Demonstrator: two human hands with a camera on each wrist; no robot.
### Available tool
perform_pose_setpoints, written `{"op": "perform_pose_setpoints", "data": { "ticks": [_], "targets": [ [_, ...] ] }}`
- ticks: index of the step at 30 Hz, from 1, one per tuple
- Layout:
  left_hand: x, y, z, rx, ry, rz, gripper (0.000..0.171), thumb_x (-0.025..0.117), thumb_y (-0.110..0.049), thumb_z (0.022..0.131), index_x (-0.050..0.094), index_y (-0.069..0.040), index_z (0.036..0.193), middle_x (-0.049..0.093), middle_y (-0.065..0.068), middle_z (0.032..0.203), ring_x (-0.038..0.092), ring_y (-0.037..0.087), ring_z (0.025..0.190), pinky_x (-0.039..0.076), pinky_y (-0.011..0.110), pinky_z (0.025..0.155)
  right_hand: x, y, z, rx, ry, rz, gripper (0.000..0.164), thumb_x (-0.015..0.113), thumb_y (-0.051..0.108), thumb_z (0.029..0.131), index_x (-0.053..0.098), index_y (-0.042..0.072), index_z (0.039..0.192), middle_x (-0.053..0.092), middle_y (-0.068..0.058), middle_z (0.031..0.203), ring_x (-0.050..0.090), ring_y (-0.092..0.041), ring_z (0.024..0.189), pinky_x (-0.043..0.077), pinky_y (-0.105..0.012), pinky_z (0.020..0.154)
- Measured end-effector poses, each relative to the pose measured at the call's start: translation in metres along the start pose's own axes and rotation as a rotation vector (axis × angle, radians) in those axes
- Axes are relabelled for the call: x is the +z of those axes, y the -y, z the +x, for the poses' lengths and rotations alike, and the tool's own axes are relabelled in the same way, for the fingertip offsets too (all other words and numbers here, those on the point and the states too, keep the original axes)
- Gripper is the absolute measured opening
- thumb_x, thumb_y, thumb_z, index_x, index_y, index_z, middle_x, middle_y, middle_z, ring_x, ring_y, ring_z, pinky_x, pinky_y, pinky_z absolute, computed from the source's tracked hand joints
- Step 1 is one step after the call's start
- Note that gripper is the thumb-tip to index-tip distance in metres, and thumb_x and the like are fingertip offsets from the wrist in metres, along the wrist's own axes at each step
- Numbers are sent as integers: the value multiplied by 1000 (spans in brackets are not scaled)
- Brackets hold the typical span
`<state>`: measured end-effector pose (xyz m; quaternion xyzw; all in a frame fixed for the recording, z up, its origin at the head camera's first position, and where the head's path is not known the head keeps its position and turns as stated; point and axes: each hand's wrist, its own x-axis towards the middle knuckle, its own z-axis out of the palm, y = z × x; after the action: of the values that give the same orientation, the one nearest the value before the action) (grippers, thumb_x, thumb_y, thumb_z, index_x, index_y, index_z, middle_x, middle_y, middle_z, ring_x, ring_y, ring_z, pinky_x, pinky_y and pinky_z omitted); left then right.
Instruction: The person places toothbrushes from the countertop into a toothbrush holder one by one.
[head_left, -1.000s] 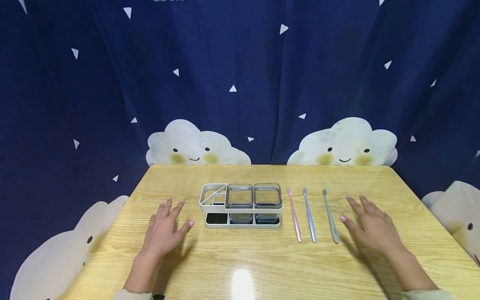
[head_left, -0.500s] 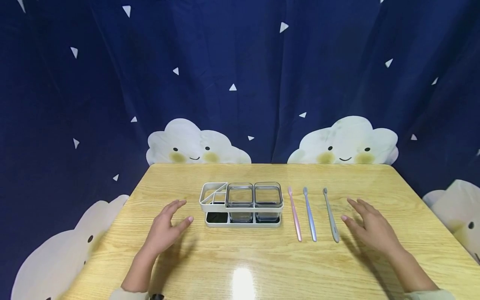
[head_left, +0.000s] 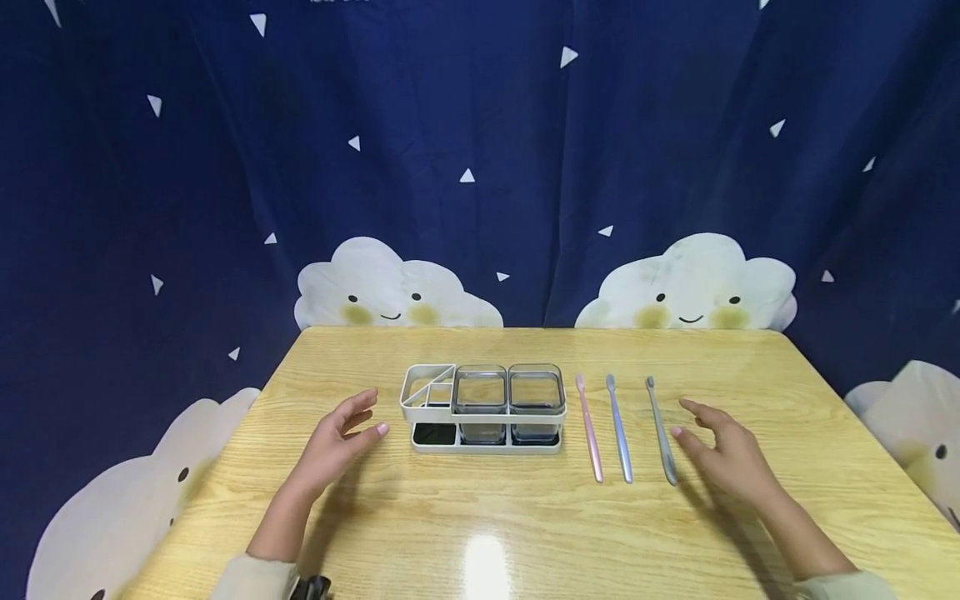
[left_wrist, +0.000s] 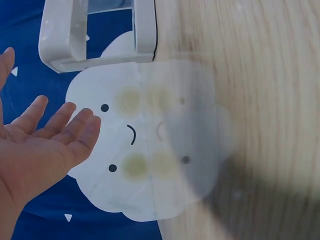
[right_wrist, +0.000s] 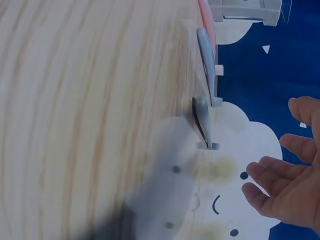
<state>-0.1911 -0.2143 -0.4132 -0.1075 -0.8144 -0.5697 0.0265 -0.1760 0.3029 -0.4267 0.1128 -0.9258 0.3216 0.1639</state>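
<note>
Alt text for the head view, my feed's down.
A left hand and a right hand, both empty, flank a white holder with two clear cups and, to its right, a pink toothbrush, a blue toothbrush and a grey toothbrush on a wooden table. Behind hangs a blue curtain.

Navy fabric backdrop (head_left: 465,100), white triangles (head_left: 568,57), smiling white clouds (head_left: 693,279). Light wood tabletop (head_left: 585,533), grain visible. Bright glare spot (head_left: 486,567) at its near side.

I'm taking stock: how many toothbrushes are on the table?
3: the pink toothbrush just right of the white holder, the blue toothbrush in the middle, and the gray toothbrush nearest the right hand. None appears hidden.
</note>
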Motion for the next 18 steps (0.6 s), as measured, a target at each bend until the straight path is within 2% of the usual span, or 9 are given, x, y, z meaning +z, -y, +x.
{"op": "perform_pose_setpoints", "data": {
  "ticks": [5,9,18],
  "targets": [
    [1,5,5,1,19,-32,61,70,-15,84,42,-3,137,42,17,138,38,39,124,38,47,95,2,3,2,14,-1,25,47,60,22,91,50,-6,128,51,-31,121,52,-49,102,42,-60,75],
    [2,7,9,23,36,-44,62,70,-15,83,41,-5,137,41,17,138,39,38,123,37,49,95,4,5,3,20,1,54,47,60,20,91,50,-7,128,50,-32,122,52,-49,102,43,-60,76],
    [7,8,17,25,61,-64,65,70,-15,84,38,-7,140,38,15,141,35,39,125,35,50,96,11,8,4,36,21,103,47,60,20,91,49,-6,128,49,-32,124,52,-49,103,43,-60,78]
  ]
}}
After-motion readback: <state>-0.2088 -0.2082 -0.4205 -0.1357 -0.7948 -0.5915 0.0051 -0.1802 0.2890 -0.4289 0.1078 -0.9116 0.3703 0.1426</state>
